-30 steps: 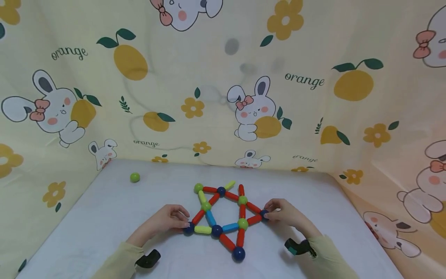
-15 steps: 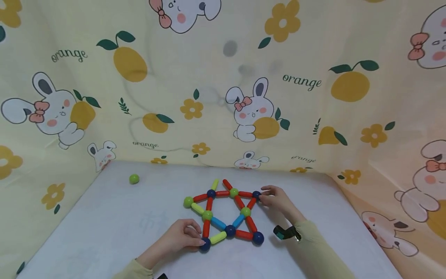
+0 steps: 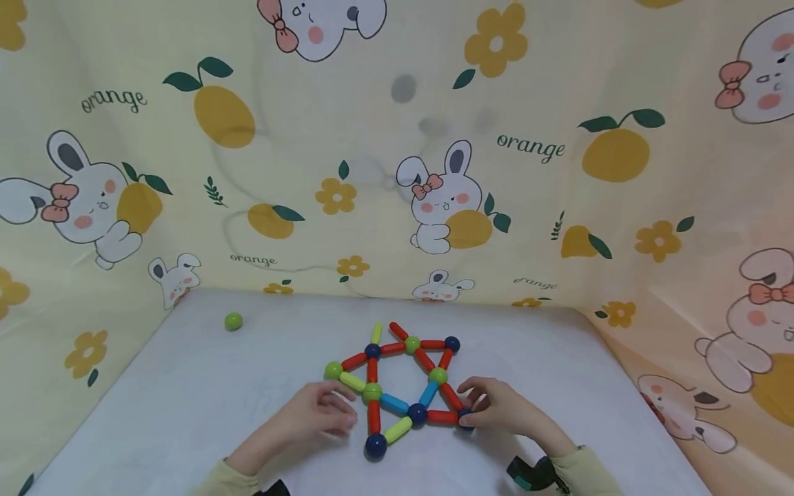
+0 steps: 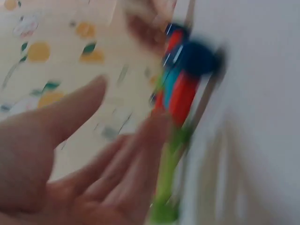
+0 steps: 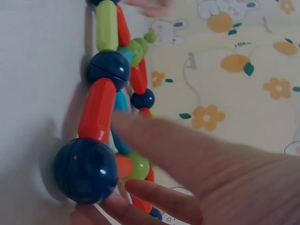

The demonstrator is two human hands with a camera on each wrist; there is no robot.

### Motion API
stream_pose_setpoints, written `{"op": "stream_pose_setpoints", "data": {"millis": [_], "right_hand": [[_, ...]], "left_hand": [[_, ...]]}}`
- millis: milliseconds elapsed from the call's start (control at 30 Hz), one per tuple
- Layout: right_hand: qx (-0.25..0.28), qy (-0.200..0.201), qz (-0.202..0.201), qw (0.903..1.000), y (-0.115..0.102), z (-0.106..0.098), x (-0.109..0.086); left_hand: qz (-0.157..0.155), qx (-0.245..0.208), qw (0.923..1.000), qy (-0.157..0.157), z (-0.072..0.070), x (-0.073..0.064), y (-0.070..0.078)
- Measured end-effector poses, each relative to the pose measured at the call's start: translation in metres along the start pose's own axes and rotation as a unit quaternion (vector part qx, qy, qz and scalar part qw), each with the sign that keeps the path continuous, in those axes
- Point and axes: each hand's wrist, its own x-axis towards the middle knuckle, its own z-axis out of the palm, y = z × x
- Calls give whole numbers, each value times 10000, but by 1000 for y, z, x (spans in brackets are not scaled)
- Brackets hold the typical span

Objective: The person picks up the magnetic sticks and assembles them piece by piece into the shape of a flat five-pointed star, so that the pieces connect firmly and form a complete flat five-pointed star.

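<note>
A flat lattice of red, blue and yellow-green rods (image 3: 392, 404) joined by green and dark blue balls lies on the white table. Its front-left dark blue ball (image 3: 375, 446) is near my left hand (image 3: 313, 417). That hand hovers left of the lattice, thumb and fingers apart, holding nothing; the left wrist view is blurred. My right hand (image 3: 509, 413) is at the front-right dark blue ball (image 5: 86, 171). Its fingertips touch this ball, while the straight thumb lies beside the adjoining red rod (image 5: 97, 110), clear of the ball in the right wrist view.
A loose green ball (image 3: 233, 321) lies at the table's back left. One yellow-green rod (image 3: 377, 333) and one red rod (image 3: 398, 331) stick out from the lattice's far side. A patterned curtain (image 3: 372, 172) hangs behind the table.
The lattice has turned anticlockwise and come to rest. My left hand has let go of the front-left blue ball. My right hand has left the far-right ball and moved to the front-right one.
</note>
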Motion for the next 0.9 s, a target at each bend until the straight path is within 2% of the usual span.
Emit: {"op": "stream_pose_setpoints", "data": {"millis": [33,67,100,167,233,267,300,333,400,467,533,633,700,800,900], "right_hand": [[-36,35,-58,10000,0,1,0],[-44,54,-107,9999,1,2,1],[-45,70,-141,9999,2,3,2],[-57,79,-181,9998,3,4,3],[-56,76,-163,9998,3,5,3],[-49,73,-154,9998,3,5,3],[-46,70,-140,9999,2,5,3],[-45,66,-131,9999,2,6,3],[-29,55,-108,9999,2,6,3],[-8,49,-83,10000,1,6,3],[-20,62,-66,10000,1,7,3],[-54,92,-49,9999,0,7,3],[-70,108,-45,9999,-1,6,3],[-75,108,-34,9999,-1,6,3],[-51,112,-7,9999,-1,6,1]], "left_hand": [[239,97,9987,431,-13,2,2],[492,291,9939,949,-27,4,4],[739,501,9844,1519,-43,6,5],[1108,1006,9534,2621,-78,12,7],[1258,1438,9196,3432,-115,17,4],[1282,1595,9066,3692,-132,19,1],[1239,1704,8978,3867,-148,21,-2],[1106,1775,8924,4000,-162,22,-6],[776,1783,8925,4070,-184,23,-14],[570,1740,9020,3910,-199,23,-21],[482,1682,9103,3751,-209,23,-27],[545,1578,9231,3465,-216,24,-33],[448,1496,9282,3378,-219,24,-36],[287,1369,9350,3260,-219,26,-40],[271,1417,9378,3157,-219,29,-46]]}}
